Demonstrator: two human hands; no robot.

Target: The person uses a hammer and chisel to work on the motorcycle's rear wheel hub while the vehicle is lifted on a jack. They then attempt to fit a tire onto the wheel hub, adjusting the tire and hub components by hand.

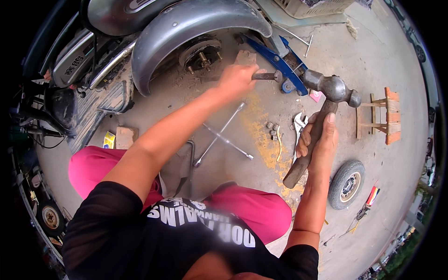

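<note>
My left hand point(233, 80) is closed around a steel chisel or punch point(268, 76) with a flattened, battered head. The tool lies sideways in front of the bare wheel hub point(201, 52), whose studs stick out under a grey fender point(186, 21). Its tip is blurred, so I cannot tell whether it touches the hub. In my right hand point(322, 140) is a ball-peen hammer point(332, 87), gripped by its worn wooden handle. The hammer head is up to the right of the chisel's head, apart from it. A blue jack point(275, 60) stands behind the chisel.
A four-way lug wrench point(224, 136) lies on the floor before me. Lug nuts point(272, 130) and an adjustable wrench point(298, 125) sit right of it. Further right are a loose wheel point(346, 184) and a wooden stool point(387, 115). A brick point(125, 138) lies by my left knee.
</note>
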